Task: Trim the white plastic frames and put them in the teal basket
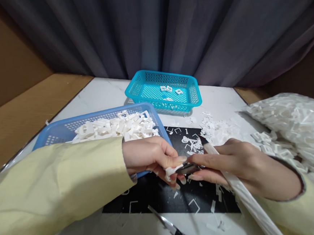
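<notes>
My left hand [157, 155] pinches a small white plastic part [171, 171] between thumb and fingers, near the middle of the view. Facing it from the right, my right hand [239, 163] is closed on a tool with a dark metal tip [190, 167] and a long white-wrapped handle [247, 201]. The metal tip touches or nearly touches the white part, and fingers partly hide it. Beneath both hands lies a black mat [152, 197], strewn with thin white scraps [193, 143].
A blue basket [160, 126] heaped with white parts is at left. Behind stands a turquoise basket [196, 96] with several white pieces. White scraps [220, 128] and a clear bag [295, 121] of parts lie at right. A black-handled blade tool [172, 226] is in front.
</notes>
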The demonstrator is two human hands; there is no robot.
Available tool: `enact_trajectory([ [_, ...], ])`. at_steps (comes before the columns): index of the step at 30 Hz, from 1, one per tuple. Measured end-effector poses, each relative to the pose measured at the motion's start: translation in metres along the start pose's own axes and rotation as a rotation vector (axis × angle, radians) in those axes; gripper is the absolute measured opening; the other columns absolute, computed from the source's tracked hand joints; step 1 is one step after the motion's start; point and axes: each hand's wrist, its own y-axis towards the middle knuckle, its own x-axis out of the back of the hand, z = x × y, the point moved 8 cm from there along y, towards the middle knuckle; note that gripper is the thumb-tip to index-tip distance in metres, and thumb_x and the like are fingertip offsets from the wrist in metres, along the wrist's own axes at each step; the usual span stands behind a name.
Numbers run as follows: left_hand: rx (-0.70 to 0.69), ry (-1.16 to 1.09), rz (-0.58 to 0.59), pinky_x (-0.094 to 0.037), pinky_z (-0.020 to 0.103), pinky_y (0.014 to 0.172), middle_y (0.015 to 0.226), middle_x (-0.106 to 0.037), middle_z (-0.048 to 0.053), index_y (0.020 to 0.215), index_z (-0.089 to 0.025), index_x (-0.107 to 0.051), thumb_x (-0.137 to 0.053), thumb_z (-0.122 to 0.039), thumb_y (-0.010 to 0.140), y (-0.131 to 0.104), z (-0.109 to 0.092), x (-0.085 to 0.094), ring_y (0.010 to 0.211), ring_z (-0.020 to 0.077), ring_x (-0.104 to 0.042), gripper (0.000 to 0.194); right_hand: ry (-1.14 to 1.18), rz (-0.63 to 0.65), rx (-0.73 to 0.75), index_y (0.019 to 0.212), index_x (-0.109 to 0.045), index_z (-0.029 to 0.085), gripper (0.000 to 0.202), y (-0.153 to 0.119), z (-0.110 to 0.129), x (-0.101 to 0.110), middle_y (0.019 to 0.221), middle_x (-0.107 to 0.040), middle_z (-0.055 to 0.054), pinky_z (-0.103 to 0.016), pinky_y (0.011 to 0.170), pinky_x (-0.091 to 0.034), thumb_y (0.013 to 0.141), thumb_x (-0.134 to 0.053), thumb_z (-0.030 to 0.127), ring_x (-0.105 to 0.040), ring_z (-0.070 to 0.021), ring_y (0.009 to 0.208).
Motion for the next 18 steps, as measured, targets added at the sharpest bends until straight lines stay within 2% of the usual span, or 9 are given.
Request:
enact_trajectory([
  [4,-0.016,-0.006,-0.003,-0.047,0.025,0.059,0.052,-0.061,0.001,0.056,-0.010,-0.062,-0.067,-0.029,0.062,0.000,-0.001,0.000,0.047,0.0108,-0.057,0.020,-0.064,-0.033,-0.023,0.100,-0.058,0.016,0.024,-0.001,0.001,0.000,0.061,-0.055,0.001,-0.022,0.045,-0.026,0.089,-0.044,0.033,-0.042,-0.0059,0.044],
  [10,-0.017,-0.018,-0.016,-0.048,0.026,0.063,0.047,-0.057,-0.001,0.054,-0.011,-0.061,-0.073,-0.035,0.057,-0.001,-0.002,-0.001,0.046,0.0101,-0.055,0.027,-0.092,-0.030,-0.046,0.095,-0.059,0.018,0.025,0.001,0.008,-0.006,0.054,-0.048,0.004,-0.024,0.044,-0.023,0.090,-0.041,0.034,-0.038,-0.0069,0.043],
  [13,-0.036,-0.067,-0.008,-0.048,0.025,0.061,0.048,-0.057,-0.001,0.053,-0.011,-0.061,-0.070,-0.031,0.062,-0.001,-0.001,0.000,0.046,0.0100,-0.055,0.024,-0.104,-0.054,-0.041,0.089,-0.061,0.017,0.028,-0.001,0.015,0.005,0.052,-0.050,0.003,-0.025,0.042,-0.025,0.091,-0.039,0.035,-0.041,-0.0078,0.042],
  [16,-0.051,-0.093,0.005,-0.047,0.023,0.059,0.056,-0.061,0.002,0.052,-0.010,-0.061,-0.067,-0.026,0.066,0.001,0.000,0.002,0.050,0.0101,-0.058,0.022,-0.101,-0.047,-0.038,0.097,-0.059,0.018,0.027,-0.009,0.016,0.023,0.052,-0.050,0.003,-0.024,0.042,-0.028,0.091,-0.039,0.034,-0.043,-0.0086,0.042],
  [18,-0.062,-0.076,-0.004,-0.046,0.023,0.059,0.062,-0.064,0.005,0.054,-0.009,-0.062,-0.066,-0.027,0.068,0.000,-0.002,0.004,0.052,0.0108,-0.060,0.023,-0.100,-0.072,-0.068,0.102,-0.058,0.019,0.026,-0.016,0.007,0.033,0.052,-0.050,0.003,-0.023,0.041,-0.029,0.090,-0.042,0.036,-0.044,-0.0079,0.041],
])
